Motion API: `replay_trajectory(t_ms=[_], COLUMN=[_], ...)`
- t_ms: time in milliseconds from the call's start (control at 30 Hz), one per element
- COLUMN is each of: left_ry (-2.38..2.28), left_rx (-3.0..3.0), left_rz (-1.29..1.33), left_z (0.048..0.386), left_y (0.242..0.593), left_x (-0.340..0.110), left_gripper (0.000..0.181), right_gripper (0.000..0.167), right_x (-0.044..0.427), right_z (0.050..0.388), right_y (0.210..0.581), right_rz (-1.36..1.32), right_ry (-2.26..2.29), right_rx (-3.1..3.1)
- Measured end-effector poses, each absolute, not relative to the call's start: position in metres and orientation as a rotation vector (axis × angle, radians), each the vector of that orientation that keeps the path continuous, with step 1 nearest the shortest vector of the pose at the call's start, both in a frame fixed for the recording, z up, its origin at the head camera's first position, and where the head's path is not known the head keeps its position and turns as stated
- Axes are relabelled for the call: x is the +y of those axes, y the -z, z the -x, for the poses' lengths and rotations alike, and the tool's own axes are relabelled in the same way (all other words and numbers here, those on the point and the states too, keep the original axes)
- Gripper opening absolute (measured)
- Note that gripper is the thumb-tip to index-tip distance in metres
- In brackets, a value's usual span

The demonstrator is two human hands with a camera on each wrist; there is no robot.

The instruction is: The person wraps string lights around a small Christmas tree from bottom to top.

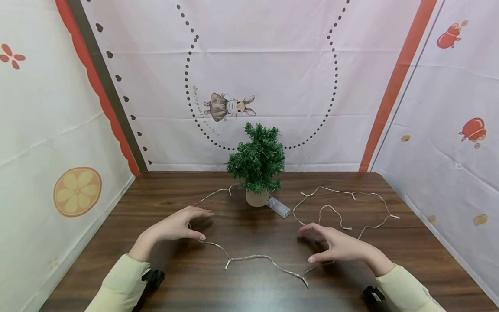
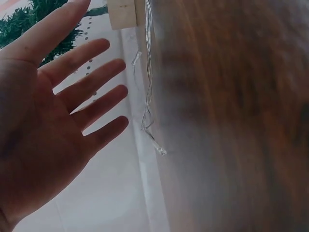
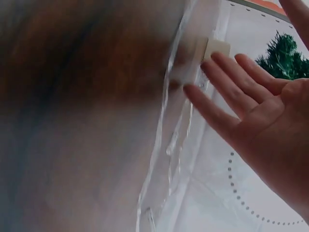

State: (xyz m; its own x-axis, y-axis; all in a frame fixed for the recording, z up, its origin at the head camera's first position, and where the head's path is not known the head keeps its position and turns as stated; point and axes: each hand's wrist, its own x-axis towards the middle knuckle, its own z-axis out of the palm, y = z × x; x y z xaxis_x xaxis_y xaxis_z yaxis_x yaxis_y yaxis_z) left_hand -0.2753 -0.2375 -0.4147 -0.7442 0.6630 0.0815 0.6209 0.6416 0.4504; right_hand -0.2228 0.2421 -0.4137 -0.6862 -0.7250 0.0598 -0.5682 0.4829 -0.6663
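Note:
My left hand hovers over the left part of the light string, its fingers spread and holding nothing in the left wrist view. Above the string's right part, my right hand also has its fingers extended with nothing between them. The string of lights, a thin clear wire with small bulbs, lies in loose curves on the table beneath and between both hands. A small green artificial tree stands upright in a pale round base at the back middle. Beside that base lies a clear battery box.
The brown wood-grain table reaches back to a printed cloth with a rabbit picture. More cloth hangs along the left and right sides. Dark wrist straps sit near the yellow sleeves.

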Motion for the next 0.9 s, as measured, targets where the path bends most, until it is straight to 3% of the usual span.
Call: replay_trajectory(t_ms=[567,900], left_ry=[-0.877,-0.909], left_rx=[2.448,2.365], left_rz=[-1.040,-1.100], left_z=[0.296,0.301], left_y=[0.425,0.433], left_x=[-0.247,-0.249], left_gripper=[0.035,0.025], right_gripper=[0.043,0.037], right_x=[0.241,0.247], right_z=[0.231,0.237], right_y=[0.422,0.427], right_rz=[1.154,1.163], right_ry=[1.137,1.040], right_rx=[2.098,2.095])
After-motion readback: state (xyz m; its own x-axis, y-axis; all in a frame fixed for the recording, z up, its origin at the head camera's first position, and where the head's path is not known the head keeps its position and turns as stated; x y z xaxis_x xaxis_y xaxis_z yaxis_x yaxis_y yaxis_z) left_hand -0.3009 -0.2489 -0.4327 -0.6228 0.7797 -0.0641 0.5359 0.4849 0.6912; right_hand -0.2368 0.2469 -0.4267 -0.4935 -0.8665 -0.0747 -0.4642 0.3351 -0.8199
